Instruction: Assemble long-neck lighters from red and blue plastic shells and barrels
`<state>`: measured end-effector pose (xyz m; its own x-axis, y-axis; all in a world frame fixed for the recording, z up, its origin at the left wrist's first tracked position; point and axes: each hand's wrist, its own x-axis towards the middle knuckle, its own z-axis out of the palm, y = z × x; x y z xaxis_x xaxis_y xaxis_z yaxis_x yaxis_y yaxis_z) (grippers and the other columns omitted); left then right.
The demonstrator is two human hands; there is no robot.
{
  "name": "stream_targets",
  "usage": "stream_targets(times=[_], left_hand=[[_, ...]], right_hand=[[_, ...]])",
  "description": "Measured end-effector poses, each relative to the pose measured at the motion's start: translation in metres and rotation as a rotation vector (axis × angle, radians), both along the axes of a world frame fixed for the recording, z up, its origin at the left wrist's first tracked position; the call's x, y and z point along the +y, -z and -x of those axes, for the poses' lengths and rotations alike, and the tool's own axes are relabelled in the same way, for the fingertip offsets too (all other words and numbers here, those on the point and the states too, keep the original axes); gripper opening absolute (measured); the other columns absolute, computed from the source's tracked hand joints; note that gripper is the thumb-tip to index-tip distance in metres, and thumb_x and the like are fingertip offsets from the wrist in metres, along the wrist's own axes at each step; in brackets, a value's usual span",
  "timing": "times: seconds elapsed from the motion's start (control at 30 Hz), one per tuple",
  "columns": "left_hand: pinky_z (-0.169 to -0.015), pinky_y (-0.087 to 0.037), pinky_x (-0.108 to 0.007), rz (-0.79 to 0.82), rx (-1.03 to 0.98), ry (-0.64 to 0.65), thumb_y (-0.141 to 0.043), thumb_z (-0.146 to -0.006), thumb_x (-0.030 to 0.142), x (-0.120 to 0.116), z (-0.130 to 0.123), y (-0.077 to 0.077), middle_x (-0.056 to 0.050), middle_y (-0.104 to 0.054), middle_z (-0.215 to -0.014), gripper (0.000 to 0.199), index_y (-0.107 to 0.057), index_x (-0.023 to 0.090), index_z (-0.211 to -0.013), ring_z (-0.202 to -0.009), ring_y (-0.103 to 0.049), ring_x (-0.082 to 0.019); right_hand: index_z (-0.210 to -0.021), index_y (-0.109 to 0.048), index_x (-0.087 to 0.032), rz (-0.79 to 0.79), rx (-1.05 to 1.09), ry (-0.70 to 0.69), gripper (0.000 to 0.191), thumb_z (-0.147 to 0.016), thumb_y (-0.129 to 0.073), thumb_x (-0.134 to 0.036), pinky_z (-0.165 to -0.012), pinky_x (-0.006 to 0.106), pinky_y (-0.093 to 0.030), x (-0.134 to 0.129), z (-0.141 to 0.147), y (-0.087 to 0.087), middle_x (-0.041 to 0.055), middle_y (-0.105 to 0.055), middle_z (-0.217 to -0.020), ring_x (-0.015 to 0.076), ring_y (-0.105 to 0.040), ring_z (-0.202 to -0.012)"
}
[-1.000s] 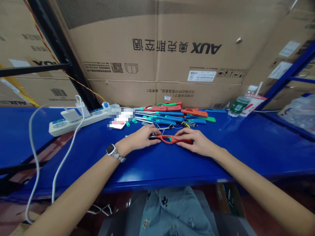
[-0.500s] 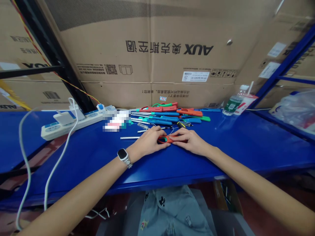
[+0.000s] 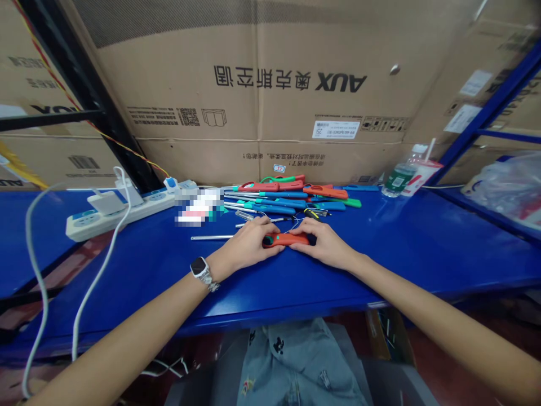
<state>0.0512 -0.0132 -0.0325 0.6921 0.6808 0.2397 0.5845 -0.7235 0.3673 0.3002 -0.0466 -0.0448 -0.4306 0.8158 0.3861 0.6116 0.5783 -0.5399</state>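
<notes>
Between my two hands an orange-red long-nosed lighter [image 3: 288,239] lies along the blue tabletop. Its metal barrel [image 3: 211,238] sticks out to the left, past my left hand. My left hand [image 3: 251,239], with a watch at the wrist, is closed round the trigger end, where a bit of green shows. My right hand [image 3: 323,239] pinches the handle's other end, and a dark part shows by its fingers. Just beyond my hands are a yellow and black screwdriver [image 3: 311,213], a thin white wire and a heap of red, blue and green lighters [image 3: 283,204].
A white power strip [image 3: 114,217] with plugged-in chargers lies at the left, its cables hanging over the edge. At the right back stand a green-labelled bottle [image 3: 398,179] and a cup with a straw [image 3: 424,177]. A large cardboard box [image 3: 279,113] walls off the back.
My left hand has shifted slightly left, and the lighter with it, so more barrel sticks out. My hands are farther apart, leaving more of the orange-red handle in sight.
</notes>
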Motion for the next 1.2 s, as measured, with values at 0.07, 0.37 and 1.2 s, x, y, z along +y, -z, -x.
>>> stream_targets(times=[0.07,0.37,1.2], left_hand=[[-0.091,-0.052,-0.043,0.003,-0.034,0.019,-0.067,-0.097,0.042,-0.001,-0.003,0.002,-0.011,-0.063,-0.111,0.032,-0.069,0.017,-0.116,-0.105,-0.061,-0.028],[-0.091,-0.052,-0.043,0.057,-0.028,0.006,-0.066,-0.096,0.039,0.002,0.0,0.003,-0.011,-0.063,-0.109,0.031,-0.07,0.016,-0.118,-0.103,-0.061,-0.027],[-0.084,-0.047,-0.041,0.024,-0.033,-0.045,-0.079,-0.09,0.036,0.003,0.01,0.004,-0.007,-0.064,-0.101,0.03,-0.075,0.021,-0.116,-0.1,-0.062,-0.029]], right_hand=[[-0.114,-0.077,-0.025,0.004,0.005,0.002,0.024,-0.091,-0.076,-0.031,-0.09,0.046,-0.058,0.001,-0.001,0.0,0.0068,-0.071,-0.104,0.024,-0.07,-0.096],[-0.116,-0.077,-0.028,0.018,0.03,-0.025,0.025,-0.092,-0.076,-0.034,-0.094,0.049,-0.057,0.0,-0.01,-0.005,0.0067,-0.074,-0.108,0.0259,-0.07,-0.101],[-0.114,-0.063,-0.013,-0.048,-0.564,-0.003,0.03,-0.09,-0.058,-0.03,-0.093,0.044,-0.042,0.002,0.049,-0.026,0.0165,-0.066,-0.117,0.0305,-0.06,-0.104]])
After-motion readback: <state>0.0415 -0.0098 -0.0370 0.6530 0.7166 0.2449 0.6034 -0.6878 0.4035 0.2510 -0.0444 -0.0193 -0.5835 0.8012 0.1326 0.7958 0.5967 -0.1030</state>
